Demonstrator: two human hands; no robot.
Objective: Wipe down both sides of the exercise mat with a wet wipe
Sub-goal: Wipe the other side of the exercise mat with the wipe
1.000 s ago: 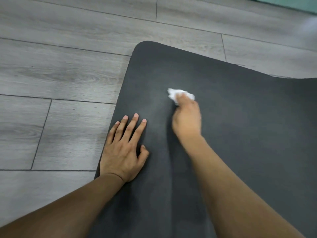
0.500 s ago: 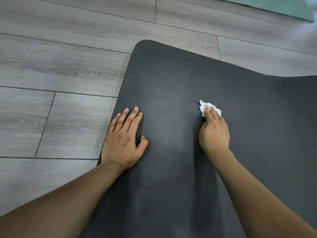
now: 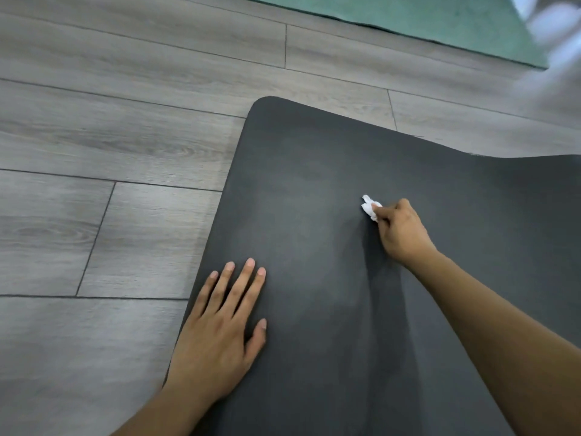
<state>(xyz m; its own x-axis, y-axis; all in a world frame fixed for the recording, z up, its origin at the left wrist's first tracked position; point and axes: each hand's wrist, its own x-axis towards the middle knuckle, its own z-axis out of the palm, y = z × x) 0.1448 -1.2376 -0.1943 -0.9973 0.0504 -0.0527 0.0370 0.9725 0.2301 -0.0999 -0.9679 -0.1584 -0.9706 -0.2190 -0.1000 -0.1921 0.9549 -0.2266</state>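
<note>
Here's the dark grey exercise mat [image 3: 314, 184], lying flat on the grey wood-plank floor [image 3: 110, 121], its rounded corner pointing up and away from the camera. The left hand [image 3: 217, 335] is down flat near the mat's left edge, fingers straight and slightly spread, palm pressing on the surface and holding nothing. Over to the right, the right hand [image 3: 402, 234] is out in the middle of the mat, fingers curled tight round a crumpled white wet wipe [image 3: 369, 207]. A small wad of the wipe pokes out past the fingertips and touches the mat. Paler, hazy patches show on the mat between the two hands. Beyond the mat, across a strip of bare floor, lies the edge of a green rug [image 3: 408, 14], and something white and blurred sits in the top right corner [image 3: 553, 33]
</note>
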